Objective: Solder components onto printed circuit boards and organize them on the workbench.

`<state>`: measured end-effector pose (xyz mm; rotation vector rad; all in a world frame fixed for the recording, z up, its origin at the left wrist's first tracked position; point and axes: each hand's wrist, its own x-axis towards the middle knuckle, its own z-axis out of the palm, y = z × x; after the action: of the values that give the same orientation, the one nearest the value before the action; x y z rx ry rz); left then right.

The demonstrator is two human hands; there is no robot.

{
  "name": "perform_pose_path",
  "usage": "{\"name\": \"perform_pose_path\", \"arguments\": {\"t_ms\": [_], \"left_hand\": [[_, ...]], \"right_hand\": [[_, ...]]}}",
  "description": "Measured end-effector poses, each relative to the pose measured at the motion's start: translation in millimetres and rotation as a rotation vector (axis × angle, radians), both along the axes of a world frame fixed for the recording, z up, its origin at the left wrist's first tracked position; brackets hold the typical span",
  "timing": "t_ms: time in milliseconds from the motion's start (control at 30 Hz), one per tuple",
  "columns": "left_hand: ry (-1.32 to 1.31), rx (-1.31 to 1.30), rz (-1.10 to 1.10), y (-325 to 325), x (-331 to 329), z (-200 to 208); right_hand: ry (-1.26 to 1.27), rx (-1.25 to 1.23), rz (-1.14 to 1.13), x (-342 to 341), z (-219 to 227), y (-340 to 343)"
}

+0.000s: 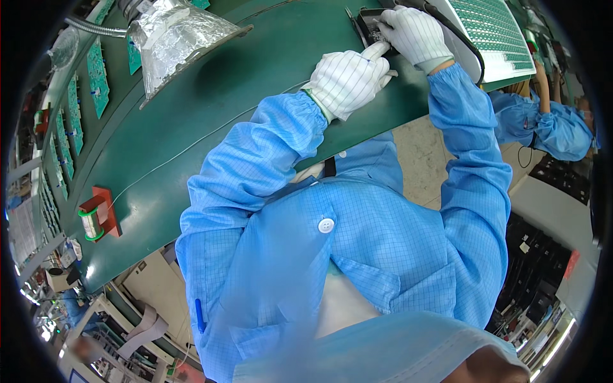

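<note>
My left hand point(350, 84), in a white striped glove, is held over the green bench with its index finger stretched toward a small dark tray point(368, 24). Its other fingers are curled, and a thin solder wire point(185, 152) runs across the bench into this hand. My right hand point(416, 37), gloved the same way, reaches over the tray with its fingers bent together. Small shiny bits lie in the tray by those fingertips. What the right fingers grip is too small to make out. Tweezers point(352, 21) lean at the tray's left side.
A red stand with a solder wire spool point(92, 225) sits at the bench's left. A foil-covered hood point(179, 41) hangs on a flexible arm at upper left, near a row of green circuit boards point(97, 80). A white board holder point(495, 38) and black cable lie right. A co-worker's blue sleeve point(562, 135) shows beyond.
</note>
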<state>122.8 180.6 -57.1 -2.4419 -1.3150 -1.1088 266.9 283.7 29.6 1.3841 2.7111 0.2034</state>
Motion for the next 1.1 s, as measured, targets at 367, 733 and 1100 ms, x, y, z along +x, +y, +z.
{"name": "perform_pose_path", "arguments": {"t_ms": [367,733,1100], "left_hand": [[-0.012,0.066,0.02,2,7,0],[-0.035,0.085,0.013,2,8,5],[-0.149,-0.094,0.072,-2,-15,2]], "right_hand": [[-0.177,-0.049,0.538,32,-27,62],[0.234,-0.002,0.116,28,148,16],[-0.167,0.203,-0.354,158,108,272]]}}
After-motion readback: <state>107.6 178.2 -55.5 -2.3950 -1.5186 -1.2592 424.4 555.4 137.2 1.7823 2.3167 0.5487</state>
